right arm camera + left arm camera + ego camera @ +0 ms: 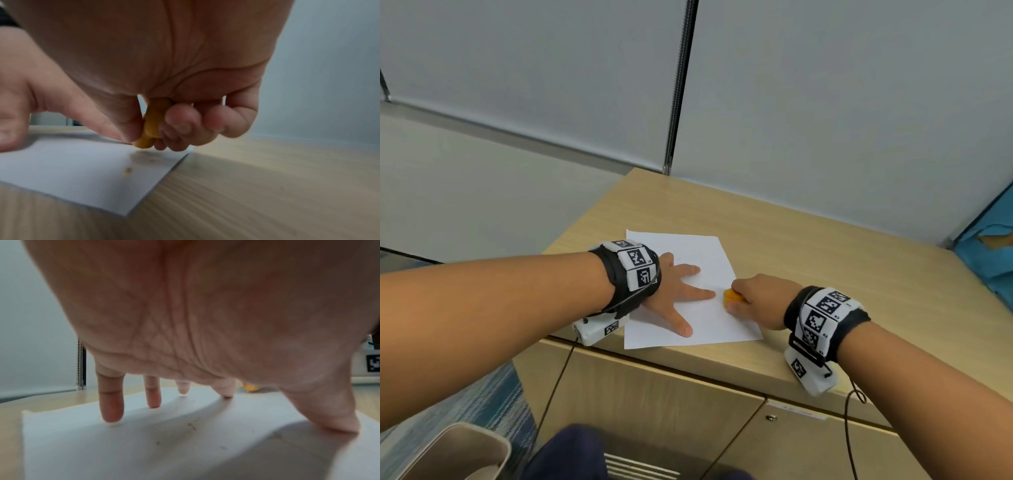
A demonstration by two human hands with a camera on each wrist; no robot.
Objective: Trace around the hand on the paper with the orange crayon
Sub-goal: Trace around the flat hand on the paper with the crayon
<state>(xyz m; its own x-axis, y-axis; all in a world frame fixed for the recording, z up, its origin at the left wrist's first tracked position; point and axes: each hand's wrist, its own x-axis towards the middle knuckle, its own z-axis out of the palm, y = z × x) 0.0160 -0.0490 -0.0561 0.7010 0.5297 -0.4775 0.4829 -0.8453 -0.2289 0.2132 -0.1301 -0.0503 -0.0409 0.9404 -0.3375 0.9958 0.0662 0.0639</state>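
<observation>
On the worktop [808, 240], your left hand [674, 291] lies on paper [715, 329], fingers [698, 294] spread (tips down); your right hand [760, 301] pinches the crayon [732, 297].

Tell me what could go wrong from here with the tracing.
The paper lies loose on the table, pinned only by the left hand's fingertips, so it may slide. The right hand grips a stubby crayon low, so fingers may smear the line. The crayon looks just above the paper; an outline may be faint.
</observation>
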